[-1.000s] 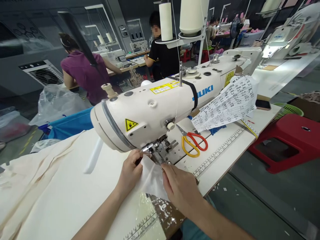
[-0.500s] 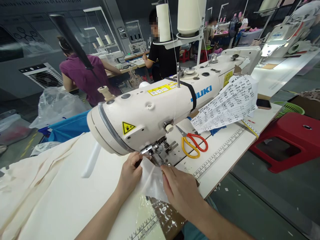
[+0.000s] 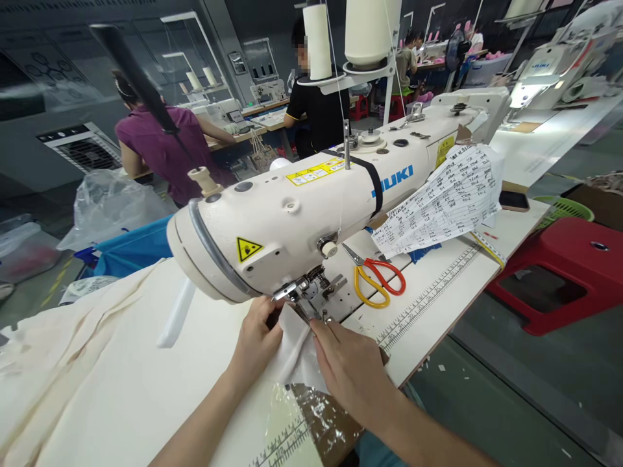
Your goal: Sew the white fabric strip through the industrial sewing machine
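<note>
A piece of white fabric (image 3: 298, 350) lies at the needle area of the white sewing machine (image 3: 287, 214), hanging in folds toward me. On its left edge, my left hand (image 3: 257, 334) is closed with thumb and fingers pinching the cloth, close under the machine head. My right hand (image 3: 348, 360) grips the fabric's right side, its fingertips beside the metal presser foot (image 3: 305, 310). The machine head and the fingers hide part of the seam area. Thread runs down the front of the machine.
Scissors with red and yellow handles (image 3: 377, 282) lie right of the needle. Handwritten paper strips (image 3: 440, 201) lean on the machine; a phone (image 3: 514, 201) is behind them. Cream fabric (image 3: 63, 350) covers the table's left. A red stool (image 3: 559, 279) stands at right. Co-workers sit beyond.
The fabric between my hands has shifted and folded more. My left hand has moved slightly right, toward the right hand, which has barely moved.
</note>
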Demonstrator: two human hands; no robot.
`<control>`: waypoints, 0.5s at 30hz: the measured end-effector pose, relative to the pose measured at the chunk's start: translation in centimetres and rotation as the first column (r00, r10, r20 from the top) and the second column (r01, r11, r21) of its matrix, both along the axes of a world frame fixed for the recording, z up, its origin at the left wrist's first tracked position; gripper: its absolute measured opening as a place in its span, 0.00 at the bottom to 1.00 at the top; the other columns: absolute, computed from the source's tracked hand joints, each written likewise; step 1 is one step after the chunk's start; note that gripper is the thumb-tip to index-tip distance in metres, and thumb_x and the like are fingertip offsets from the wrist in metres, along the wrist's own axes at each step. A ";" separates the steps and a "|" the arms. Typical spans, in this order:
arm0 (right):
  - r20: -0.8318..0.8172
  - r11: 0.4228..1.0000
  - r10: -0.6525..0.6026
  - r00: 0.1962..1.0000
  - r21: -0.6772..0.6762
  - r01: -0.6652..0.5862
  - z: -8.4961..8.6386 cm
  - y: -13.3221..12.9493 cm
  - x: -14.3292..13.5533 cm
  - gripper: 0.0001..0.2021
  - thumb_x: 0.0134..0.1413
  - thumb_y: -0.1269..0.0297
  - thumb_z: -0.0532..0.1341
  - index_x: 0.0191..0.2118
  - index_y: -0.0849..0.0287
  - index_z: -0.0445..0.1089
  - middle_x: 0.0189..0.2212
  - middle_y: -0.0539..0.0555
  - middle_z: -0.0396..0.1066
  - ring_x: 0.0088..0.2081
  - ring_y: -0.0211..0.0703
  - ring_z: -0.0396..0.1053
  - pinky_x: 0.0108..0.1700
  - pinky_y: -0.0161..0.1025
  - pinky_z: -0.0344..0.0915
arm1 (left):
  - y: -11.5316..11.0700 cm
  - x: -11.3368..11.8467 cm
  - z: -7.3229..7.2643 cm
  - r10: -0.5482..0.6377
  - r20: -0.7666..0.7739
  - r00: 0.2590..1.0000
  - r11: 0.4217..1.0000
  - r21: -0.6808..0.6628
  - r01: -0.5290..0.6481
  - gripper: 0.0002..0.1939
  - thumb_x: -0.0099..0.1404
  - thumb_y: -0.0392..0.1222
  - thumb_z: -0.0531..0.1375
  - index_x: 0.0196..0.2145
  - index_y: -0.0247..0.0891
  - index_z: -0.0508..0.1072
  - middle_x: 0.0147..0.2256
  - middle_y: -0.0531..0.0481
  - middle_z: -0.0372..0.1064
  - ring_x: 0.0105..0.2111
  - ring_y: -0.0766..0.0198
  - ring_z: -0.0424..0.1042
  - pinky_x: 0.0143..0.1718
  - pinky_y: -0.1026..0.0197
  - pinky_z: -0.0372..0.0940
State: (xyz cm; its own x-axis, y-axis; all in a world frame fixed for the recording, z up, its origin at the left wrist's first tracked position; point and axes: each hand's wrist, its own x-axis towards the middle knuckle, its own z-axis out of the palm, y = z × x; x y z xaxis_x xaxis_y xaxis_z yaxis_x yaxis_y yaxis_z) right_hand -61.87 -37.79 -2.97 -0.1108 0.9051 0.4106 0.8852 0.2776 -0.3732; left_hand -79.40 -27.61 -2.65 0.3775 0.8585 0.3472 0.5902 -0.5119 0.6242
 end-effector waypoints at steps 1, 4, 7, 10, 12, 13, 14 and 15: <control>0.003 1.000 -0.002 1.000 -0.001 0.002 0.0 0.0 0.0 0.14 0.64 0.74 0.56 0.54 0.62 0.68 0.34 0.55 0.77 0.30 0.46 0.76 0.27 0.39 0.68 | 0.0 0.1 0.0 -0.008 -0.019 1.000 0.999 0.036 0.008 0.08 0.64 0.43 0.56 0.36 0.40 0.74 0.33 0.48 0.72 0.35 0.57 0.71 0.36 0.57 0.66; 0.015 1.000 -0.005 1.000 -0.002 0.005 -0.1 0.0 -0.1 0.15 0.64 0.74 0.57 0.55 0.63 0.67 0.34 0.55 0.77 0.29 0.46 0.76 0.27 0.41 0.69 | 0.1 0.1 -0.1 -0.020 -0.078 0.997 0.989 0.144 0.031 0.08 0.62 0.40 0.55 0.37 0.40 0.73 0.34 0.47 0.73 0.36 0.56 0.71 0.35 0.57 0.66; 0.015 1.000 -0.016 1.000 0.004 0.016 -0.1 0.0 -0.2 0.14 0.63 0.74 0.57 0.54 0.63 0.68 0.34 0.55 0.77 0.29 0.47 0.76 0.26 0.42 0.69 | 0.2 -0.1 -0.3 0.002 -0.091 0.996 0.988 0.154 0.012 0.06 0.63 0.40 0.54 0.34 0.40 0.72 0.31 0.48 0.72 0.33 0.57 0.71 0.33 0.58 0.65; 0.004 1.000 -0.021 1.000 -0.002 0.021 0.0 0.0 -0.1 0.14 0.63 0.74 0.58 0.53 0.63 0.68 0.35 0.55 0.77 0.30 0.46 0.77 0.26 0.41 0.69 | 0.2 -0.3 -0.3 0.037 -0.065 0.997 0.998 0.059 -0.033 0.09 0.65 0.44 0.55 0.27 0.41 0.67 0.27 0.51 0.68 0.30 0.59 0.70 0.31 0.60 0.64; 0.010 1.000 -0.023 1.000 -0.015 0.023 0.1 0.0 -0.1 0.13 0.63 0.74 0.57 0.52 0.63 0.68 0.35 0.55 0.77 0.30 0.46 0.77 0.26 0.41 0.70 | 0.2 -0.3 -0.2 0.055 -0.046 0.997 0.998 0.011 -0.055 0.11 0.65 0.46 0.56 0.25 0.41 0.66 0.26 0.52 0.66 0.29 0.60 0.70 0.31 0.60 0.64; 0.015 0.999 -0.025 1.000 -0.020 0.025 0.2 0.0 -0.1 0.13 0.62 0.74 0.58 0.52 0.63 0.69 0.35 0.55 0.77 0.30 0.47 0.77 0.26 0.41 0.70 | 0.2 -0.3 -0.2 0.061 -0.041 0.997 0.998 0.002 -0.061 0.12 0.65 0.47 0.56 0.25 0.41 0.65 0.25 0.52 0.66 0.29 0.60 0.69 0.30 0.60 0.64; 0.020 0.999 -0.027 0.999 -0.025 0.027 0.2 0.0 -0.1 0.13 0.62 0.74 0.58 0.52 0.63 0.69 0.35 0.55 0.77 0.30 0.47 0.77 0.25 0.41 0.70 | 0.2 -0.4 -0.2 0.064 -0.042 0.997 0.998 0.004 -0.064 0.12 0.65 0.47 0.56 0.25 0.41 0.66 0.25 0.52 0.66 0.29 0.61 0.69 0.30 0.61 0.64; 0.026 0.999 -0.026 0.999 -0.031 0.027 0.2 0.1 -0.1 0.13 0.62 0.73 0.58 0.52 0.63 0.69 0.34 0.55 0.77 0.29 0.46 0.77 0.25 0.40 0.70 | 0.2 -0.4 -0.2 0.061 -0.049 0.997 0.998 0.016 -0.061 0.12 0.65 0.47 0.56 0.25 0.41 0.66 0.25 0.52 0.66 0.29 0.61 0.70 0.30 0.61 0.64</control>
State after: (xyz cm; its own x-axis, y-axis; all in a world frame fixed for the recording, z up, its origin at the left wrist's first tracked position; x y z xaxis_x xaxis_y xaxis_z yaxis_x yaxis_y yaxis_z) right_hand -62.00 -37.72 -2.75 -0.0966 0.9204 0.3789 0.9015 0.2423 -0.3587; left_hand -79.77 -27.42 -2.83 0.3415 0.8754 0.3420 0.6507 -0.4828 0.5860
